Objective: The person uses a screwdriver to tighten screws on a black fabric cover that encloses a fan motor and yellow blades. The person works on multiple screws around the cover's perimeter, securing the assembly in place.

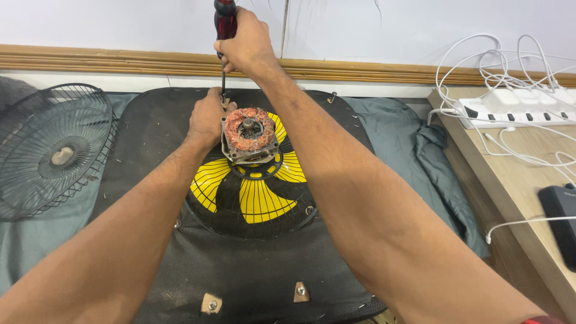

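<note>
My right hand grips a screwdriver with a dark red handle, held upright, its shaft running down to the far left corner of a fan motor. The motor shows copper windings and a metal frame, and sits on top of a black fan guard with yellow blades under it. My left hand holds the motor's left side, fingers curled around its frame next to the screwdriver tip. The tip itself is partly hidden by my left hand.
A loose black wire fan guard lies at left on grey-green cloth. A black mat lies beneath the fan, with two small metal brackets near its front. At right, a wooden table carries a white power strip, white cables and a dark device.
</note>
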